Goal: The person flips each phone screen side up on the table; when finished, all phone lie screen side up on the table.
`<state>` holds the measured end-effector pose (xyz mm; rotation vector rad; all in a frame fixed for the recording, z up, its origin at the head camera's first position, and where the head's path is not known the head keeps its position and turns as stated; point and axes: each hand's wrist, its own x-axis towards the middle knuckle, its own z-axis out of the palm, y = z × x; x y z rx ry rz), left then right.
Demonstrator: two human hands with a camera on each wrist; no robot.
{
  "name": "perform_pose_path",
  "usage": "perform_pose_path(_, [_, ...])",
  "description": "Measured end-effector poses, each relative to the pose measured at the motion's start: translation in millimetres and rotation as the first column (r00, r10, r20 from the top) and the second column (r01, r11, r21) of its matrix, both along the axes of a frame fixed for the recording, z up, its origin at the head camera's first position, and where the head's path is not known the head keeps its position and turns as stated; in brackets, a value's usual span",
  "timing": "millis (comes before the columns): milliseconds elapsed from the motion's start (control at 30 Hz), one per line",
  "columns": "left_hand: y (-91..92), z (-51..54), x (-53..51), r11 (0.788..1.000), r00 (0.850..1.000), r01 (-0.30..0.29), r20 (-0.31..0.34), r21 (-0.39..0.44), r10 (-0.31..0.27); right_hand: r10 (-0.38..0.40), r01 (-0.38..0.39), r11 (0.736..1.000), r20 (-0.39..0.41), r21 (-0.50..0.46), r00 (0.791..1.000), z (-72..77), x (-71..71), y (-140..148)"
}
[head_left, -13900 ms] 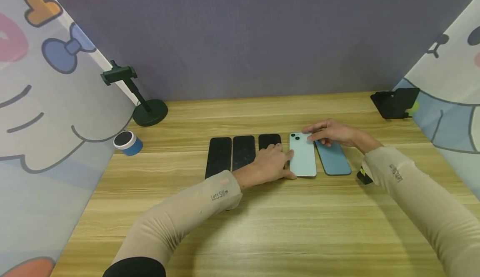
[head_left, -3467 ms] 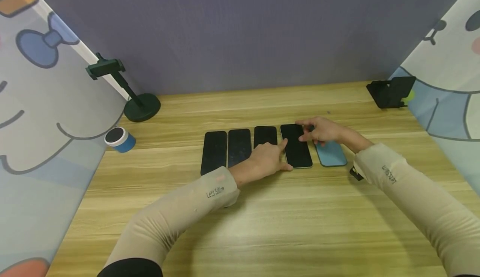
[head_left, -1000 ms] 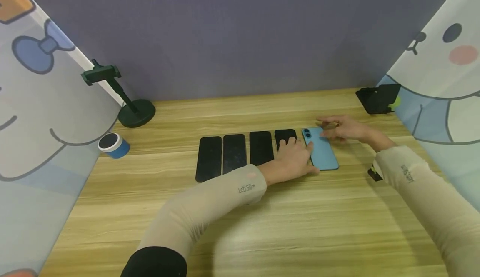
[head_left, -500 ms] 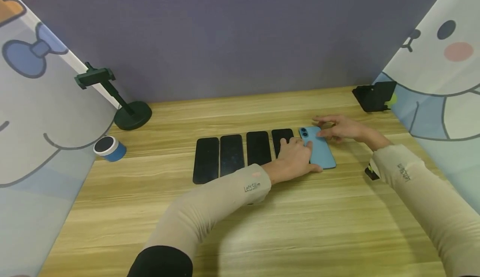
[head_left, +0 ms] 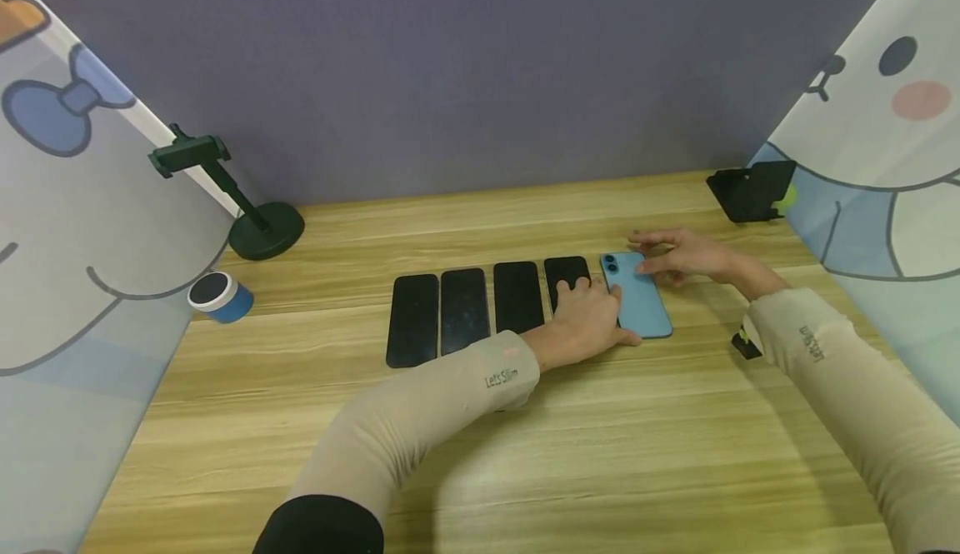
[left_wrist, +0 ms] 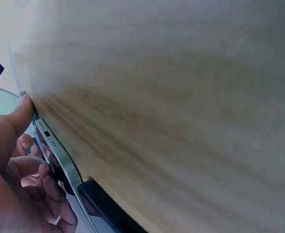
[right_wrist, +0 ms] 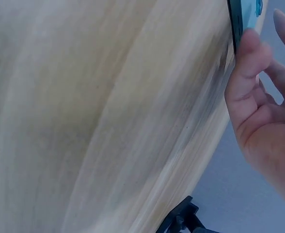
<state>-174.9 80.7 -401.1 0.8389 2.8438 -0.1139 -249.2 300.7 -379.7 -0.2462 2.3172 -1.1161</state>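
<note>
A blue phone (head_left: 647, 308) lies back up at the right end of a row of phones. My left hand (head_left: 585, 321) lies over the lower part of the fourth dark-screened phone (head_left: 564, 270), its thumb at the blue phone's lower left corner. In the left wrist view, that thumb (left_wrist: 20, 116) reaches past the pale phone edge with a charging port (left_wrist: 60, 154). My right hand (head_left: 688, 256) is at the blue phone's upper right, thumb touching its edge and index finger stretched beyond it. The right wrist view shows this thumb against the blue phone (right_wrist: 249, 14).
Three more phones, screens up, continue the row leftward: one black phone (head_left: 412, 321), another (head_left: 463, 312) and a third (head_left: 517, 296). A dark green stand (head_left: 266, 231) and a blue-and-white jar (head_left: 221, 297) stand left. A black folding stand (head_left: 753, 192) sits back right on the wooden table (head_left: 600, 454).
The fourth phone was pale back up at first, then lay screen up. Both hands have since shifted right to the blue phone, which now lies closer to the row. Little differs over the last half second.
</note>
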Motion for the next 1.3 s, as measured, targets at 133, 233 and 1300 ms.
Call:
perform_pose_path(133, [-1.8,0.8,-0.3,1.0,1.0,-0.003,0.029,0.012,0.002,0.013,-0.012,0.999,0.043,-0.034,0.999,0.3,-2.7,4.4])
perform_pose_path(233, [-2.8,1.4,-0.7,1.0,0.999,-0.002,0.049,0.017,0.001,0.019,-0.015,0.998,0.076,-0.055,0.997,-0.7,-5.2,7.4])
perform_pose_path(1300, [-6.1,2.8,-7.8,0.999,0.99,0.037,0.138,0.04,-0.042,-0.02,0.066,0.966,0.183,-0.249,0.983,-13.7,-3.5,26.1])
